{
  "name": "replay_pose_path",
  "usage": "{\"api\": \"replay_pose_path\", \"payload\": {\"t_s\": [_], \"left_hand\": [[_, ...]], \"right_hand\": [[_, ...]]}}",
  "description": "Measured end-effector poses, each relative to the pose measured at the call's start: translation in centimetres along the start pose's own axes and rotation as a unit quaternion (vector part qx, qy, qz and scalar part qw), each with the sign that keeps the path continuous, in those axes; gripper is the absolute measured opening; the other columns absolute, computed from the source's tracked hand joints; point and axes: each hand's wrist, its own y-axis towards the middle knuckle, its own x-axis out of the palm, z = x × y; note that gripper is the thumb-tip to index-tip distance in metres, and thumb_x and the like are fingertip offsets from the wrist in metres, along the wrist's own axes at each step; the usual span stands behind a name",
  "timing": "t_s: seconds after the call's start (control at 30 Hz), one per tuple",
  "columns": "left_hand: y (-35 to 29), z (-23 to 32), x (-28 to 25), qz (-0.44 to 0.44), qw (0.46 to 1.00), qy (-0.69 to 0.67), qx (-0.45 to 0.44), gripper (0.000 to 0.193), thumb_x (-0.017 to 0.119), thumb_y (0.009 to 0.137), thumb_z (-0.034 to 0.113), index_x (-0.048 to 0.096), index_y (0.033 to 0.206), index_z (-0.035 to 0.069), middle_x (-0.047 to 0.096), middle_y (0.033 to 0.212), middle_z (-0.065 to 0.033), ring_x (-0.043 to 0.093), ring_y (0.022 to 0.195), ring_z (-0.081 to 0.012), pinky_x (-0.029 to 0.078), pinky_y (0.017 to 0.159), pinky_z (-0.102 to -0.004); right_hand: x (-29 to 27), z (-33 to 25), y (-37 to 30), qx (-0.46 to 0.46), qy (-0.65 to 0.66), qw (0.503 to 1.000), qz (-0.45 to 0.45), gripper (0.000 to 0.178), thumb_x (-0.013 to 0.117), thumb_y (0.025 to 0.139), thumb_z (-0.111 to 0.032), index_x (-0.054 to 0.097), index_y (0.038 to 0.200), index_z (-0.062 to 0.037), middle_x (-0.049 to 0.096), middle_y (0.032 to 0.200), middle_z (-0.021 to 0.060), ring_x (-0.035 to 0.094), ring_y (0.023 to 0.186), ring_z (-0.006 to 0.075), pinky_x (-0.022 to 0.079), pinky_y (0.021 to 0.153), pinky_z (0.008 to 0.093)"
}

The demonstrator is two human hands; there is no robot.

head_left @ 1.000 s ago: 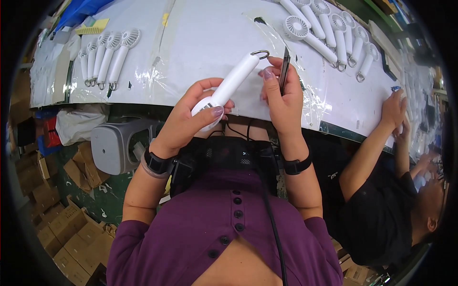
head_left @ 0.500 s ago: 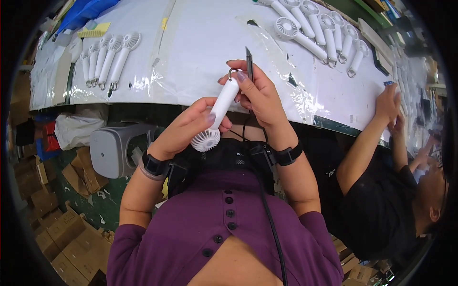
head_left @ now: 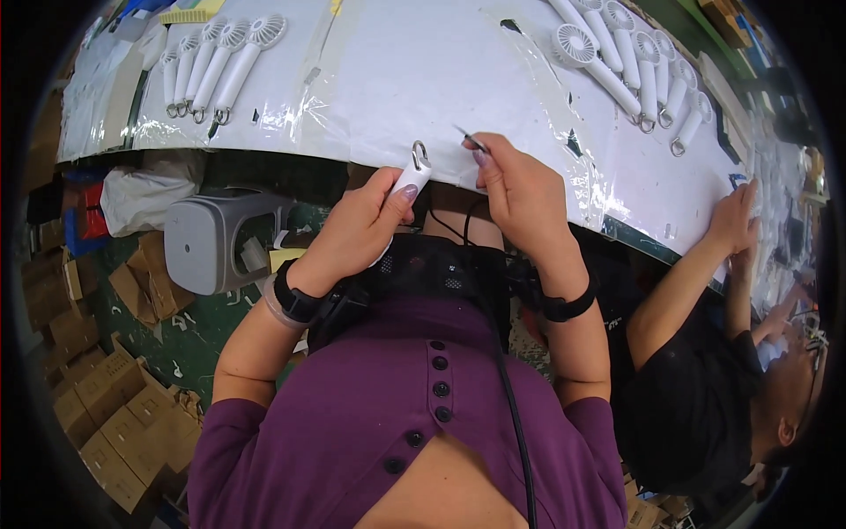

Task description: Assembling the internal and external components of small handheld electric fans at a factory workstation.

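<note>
Largest is the broad tabletop with its shiny white covering (head_left: 397, 79), strips of clear tape running over it. Right of the tabletop's near edge sits a co-worker in a black shirt (head_left: 687, 397). Brown cardboard boxes (head_left: 115, 441) are piled on the floor below its left side, and a rounded grey plastic stool (head_left: 196, 251) stands nearer under that edge.

At the middle of the tabletop's near edge are the person's hands. The left hand (head_left: 357, 225) has its fingers wrapped around a white plastic handheld fan (head_left: 412, 179), lifted off the tabletop, handle end upward; its head is mostly hidden. The right hand (head_left: 529, 189) has its fingers narrowed on a slim, dark, pointed tool (head_left: 474, 141), apart from the fan.

White fans lie in two groups: a larger one (head_left: 649, 84) at the tabletop's far right and a smaller one (head_left: 214, 79) at its left. The held fan's small metal ring (head_left: 420, 152) is in place, so it seems partway through handling; which group is finished, and how much is left, I cannot tell.
</note>
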Motion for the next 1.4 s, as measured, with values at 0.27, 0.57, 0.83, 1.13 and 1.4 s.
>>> {"api": "replay_pose_path", "payload": {"t_s": [0.27, 0.57, 0.83, 1.13, 1.4], "left_hand": [[0.2, 0.1, 0.6, 0.017, 1.0, 0.017, -0.009, 0.027, 0.041, 0.099, 0.026, 0.05, 0.101, 0.001, 0.056, 0.076, -0.0033, 0.052, 0.071, -0.0101, 0.043, 0.066, -0.0253], [0.6, -0.6, 0.8, 0.017, 1.0, 0.01, -0.007, 0.031, 0.039, 0.099, 0.029, 0.051, 0.094, 0.001, 0.055, 0.073, -0.0042, 0.052, 0.067, -0.0127, 0.042, 0.063, -0.0271], [0.7, -0.8, 0.9, 0.022, 1.0, 0.0, 0.0, 0.034, 0.036, 0.099, 0.031, 0.051, 0.092, 0.002, 0.053, 0.071, -0.0034, 0.049, 0.065, -0.0123, 0.041, 0.062, -0.0269], [0.8, -0.8, 1.4, 0.037, 0.999, -0.013, -0.02, 0.033, 0.036, 0.1, 0.029, 0.052, 0.09, 0.002, 0.05, 0.07, -0.0013, 0.047, 0.065, -0.0097, 0.04, 0.061, -0.0246], [0.9, -0.8, 1.5, 0.044, 0.999, -0.004, -0.02, 0.032, 0.038, 0.1, 0.029, 0.052, 0.09, 0.002, 0.051, 0.07, -0.0017, 0.047, 0.061, -0.0094, 0.04, 0.058, -0.0242]], "right_hand": [[0.7, 0.0, -0.8, -0.105, -0.069, 0.991, 0.038, 0.013, 0.052, 0.089, -0.015, 0.058, 0.101, -0.0112, 0.062, 0.076, 0.0063, 0.06, 0.064, 0.027, 0.047, 0.053, 0.0346], [1.0, -0.4, -1.1, -0.091, -0.12, 0.988, -0.033, 0.01, 0.054, 0.087, -0.015, 0.056, 0.096, -0.0109, 0.059, 0.073, 0.0055, 0.059, 0.062, 0.0264, 0.045, 0.049, 0.0361], [1.5, -0.2, -1.0, -0.129, -0.106, 0.986, 0.012, 0.009, 0.056, 0.086, -0.014, 0.056, 0.094, -0.0101, 0.057, 0.071, 0.0058, 0.059, 0.06, 0.025, 0.045, 0.049, 0.0351], [2.1, -0.4, -1.4, -0.143, -0.128, 0.981, 0.027, 0.009, 0.058, 0.083, -0.013, 0.055, 0.091, -0.0095, 0.054, 0.07, 0.0052, 0.058, 0.06, 0.0219, 0.045, 0.049, 0.0329], [2.6, -0.1, -1.3, -0.17, -0.144, 0.975, 0.028, 0.009, 0.059, 0.083, -0.012, 0.054, 0.089, -0.0088, 0.05, 0.068, 0.0043, 0.056, 0.059, 0.0201, 0.044, 0.048, 0.0315]]}}
